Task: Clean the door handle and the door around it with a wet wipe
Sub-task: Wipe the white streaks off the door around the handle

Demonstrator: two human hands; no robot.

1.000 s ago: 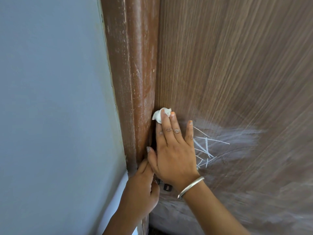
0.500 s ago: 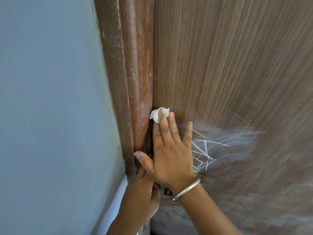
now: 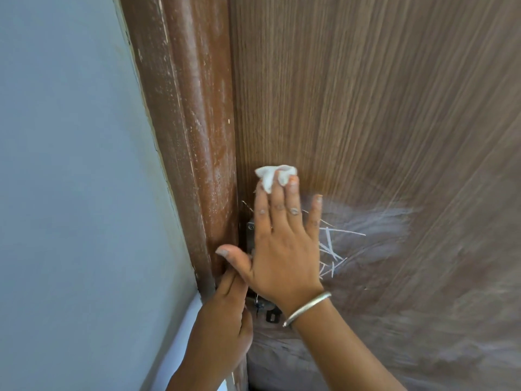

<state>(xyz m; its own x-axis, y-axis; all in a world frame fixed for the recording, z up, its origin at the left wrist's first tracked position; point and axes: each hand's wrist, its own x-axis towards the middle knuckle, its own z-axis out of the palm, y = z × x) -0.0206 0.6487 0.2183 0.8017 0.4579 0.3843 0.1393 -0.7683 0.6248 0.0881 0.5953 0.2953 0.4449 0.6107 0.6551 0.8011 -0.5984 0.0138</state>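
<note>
A crumpled white wet wipe [image 3: 267, 176] lies against the brown wood-grain door [image 3: 366, 108], close to its left edge. My right hand [image 3: 282, 249], with a silver bangle on the wrist, presses the wipe flat with straight fingers, thumb spread to the left. Below it my left hand [image 3: 222, 328] curls round the door handle [image 3: 263, 306], of which only small metal parts show. A metal lock plate [image 3: 250, 235] peeks out beside my right index finger.
White scratch marks [image 3: 332, 244] and a pale hazy smear [image 3: 380, 221] spread over the door right of my right hand. A worn reddish-brown door frame [image 3: 197, 136] runs along the door's left edge. Left of it is a blue-grey wall [image 3: 70, 193].
My right hand has slid the wipe a little to the right, off the frame edge onto the door face, and its thumb has spread out. My left hand stays at the handle.
</note>
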